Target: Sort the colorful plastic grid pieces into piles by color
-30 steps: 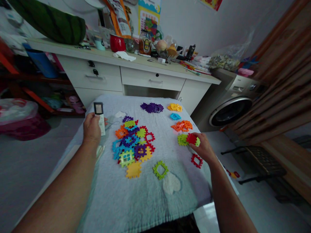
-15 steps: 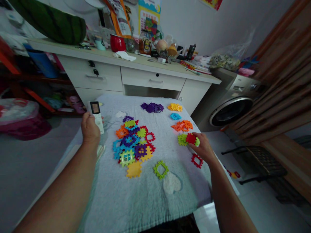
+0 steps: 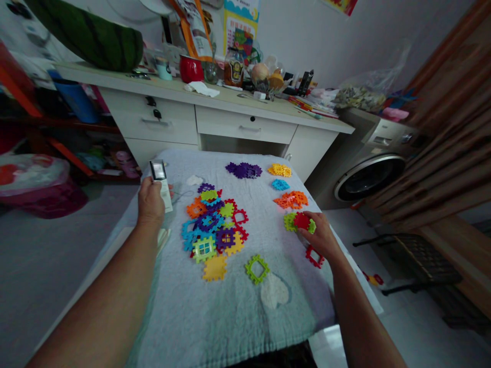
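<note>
My left hand [image 3: 151, 200] is closed around a white remote control [image 3: 165, 195], held upright at the left side of the table with its small screen at the top. At the right, my right hand [image 3: 321, 236] pinches a red toothed plastic tile [image 3: 301, 220] over green tiles [image 3: 289, 222]. A red square frame tile [image 3: 314, 257] lies just below that hand. Between my hands is a mixed heap of colourful interlocking tiles [image 3: 209, 222], some with window patterns. A green frame tile [image 3: 257, 269] lies apart, nearer to me.
Purple tiles [image 3: 244, 170], yellow tiles [image 3: 279, 170], blue tiles [image 3: 281, 185] and orange tiles [image 3: 291, 200] lie in separate groups on the cloth-covered table [image 3: 230, 322]. Behind stands a cluttered white desk [image 3: 245, 122]. A washing machine [image 3: 356, 148] is at the right.
The view has shifted slightly, so everything sits a little further right. The remote's screen looks brighter. My right hand stays over the green tiles with the red tile.
</note>
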Available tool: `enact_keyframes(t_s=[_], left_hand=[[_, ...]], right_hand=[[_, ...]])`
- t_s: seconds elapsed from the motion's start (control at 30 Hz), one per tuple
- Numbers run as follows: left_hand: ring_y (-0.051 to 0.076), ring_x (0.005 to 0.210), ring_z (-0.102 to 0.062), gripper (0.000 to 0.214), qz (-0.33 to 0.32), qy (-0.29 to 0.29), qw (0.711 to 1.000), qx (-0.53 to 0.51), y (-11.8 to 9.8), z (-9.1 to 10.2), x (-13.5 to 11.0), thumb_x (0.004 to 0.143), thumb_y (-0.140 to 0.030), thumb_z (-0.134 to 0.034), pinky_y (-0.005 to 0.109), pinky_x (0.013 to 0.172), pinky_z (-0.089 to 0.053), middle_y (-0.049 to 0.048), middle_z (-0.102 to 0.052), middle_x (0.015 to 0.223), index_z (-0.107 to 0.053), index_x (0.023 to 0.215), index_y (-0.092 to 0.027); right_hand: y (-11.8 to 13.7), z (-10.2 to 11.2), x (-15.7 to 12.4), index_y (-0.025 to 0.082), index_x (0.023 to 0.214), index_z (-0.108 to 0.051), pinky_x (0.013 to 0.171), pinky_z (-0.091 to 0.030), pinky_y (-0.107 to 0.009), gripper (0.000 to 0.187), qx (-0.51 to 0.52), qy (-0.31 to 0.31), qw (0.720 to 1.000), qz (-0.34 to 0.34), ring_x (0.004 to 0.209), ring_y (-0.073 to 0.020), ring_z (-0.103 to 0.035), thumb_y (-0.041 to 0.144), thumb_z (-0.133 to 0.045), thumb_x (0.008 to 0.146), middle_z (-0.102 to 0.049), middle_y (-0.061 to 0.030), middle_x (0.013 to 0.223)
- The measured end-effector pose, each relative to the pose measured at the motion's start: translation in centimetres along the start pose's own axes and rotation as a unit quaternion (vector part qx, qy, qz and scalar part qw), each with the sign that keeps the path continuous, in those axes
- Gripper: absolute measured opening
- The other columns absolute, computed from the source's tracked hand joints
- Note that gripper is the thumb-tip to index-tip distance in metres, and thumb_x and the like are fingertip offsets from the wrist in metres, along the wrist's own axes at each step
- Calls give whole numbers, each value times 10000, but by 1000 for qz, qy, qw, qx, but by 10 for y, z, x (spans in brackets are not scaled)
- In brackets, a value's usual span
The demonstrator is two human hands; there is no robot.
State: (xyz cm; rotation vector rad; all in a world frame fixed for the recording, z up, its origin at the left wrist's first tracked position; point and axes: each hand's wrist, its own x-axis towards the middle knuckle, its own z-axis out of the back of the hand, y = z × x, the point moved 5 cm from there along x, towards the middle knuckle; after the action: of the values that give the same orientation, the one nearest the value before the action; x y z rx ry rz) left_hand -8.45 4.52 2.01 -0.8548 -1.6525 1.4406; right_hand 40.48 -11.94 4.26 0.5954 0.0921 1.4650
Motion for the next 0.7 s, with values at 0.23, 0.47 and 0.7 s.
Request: enact_keyframes(t_s=[0.23, 0.47, 0.7], left_hand=[[112, 453, -530, 257, -2, -15, 999, 30, 2, 1, 0, 793, -294, -452, 210, 421, -434, 0, -601, 692, -549, 1001, -179], [109, 469, -532, 274, -23, -48, 997, 62, -4, 5, 0, 786, -293, -451, 188, 419, -405, -12, -597, 694, -540, 1025, -194], [123, 584, -540, 275, -37, -63, 995, 70, -2, 9, 5, 785, -239, -463, 221, 524, -449, -7, -580, 793, -500, 1056, -210]], right_hand=[[-3, 0, 3, 179, 1191, -615, 974, -425, -492, 482, -9, 0, 1000, -5, 1064, -300, -550, 363, -639, 746, -581, -129, 1121], [-4, 1, 8, 217, 1214, -604, 985, -423, -505, 486, -1, -18, 1000, 8, 1072, -301, -541, 354, -645, 750, -577, -117, 1124], [-3, 6, 9, 197, 1205, -600, 974, -437, -505, 482, 0, -20, 1000, 7, 1051, -303, -552, 327, -644, 743, -575, -131, 1124]])
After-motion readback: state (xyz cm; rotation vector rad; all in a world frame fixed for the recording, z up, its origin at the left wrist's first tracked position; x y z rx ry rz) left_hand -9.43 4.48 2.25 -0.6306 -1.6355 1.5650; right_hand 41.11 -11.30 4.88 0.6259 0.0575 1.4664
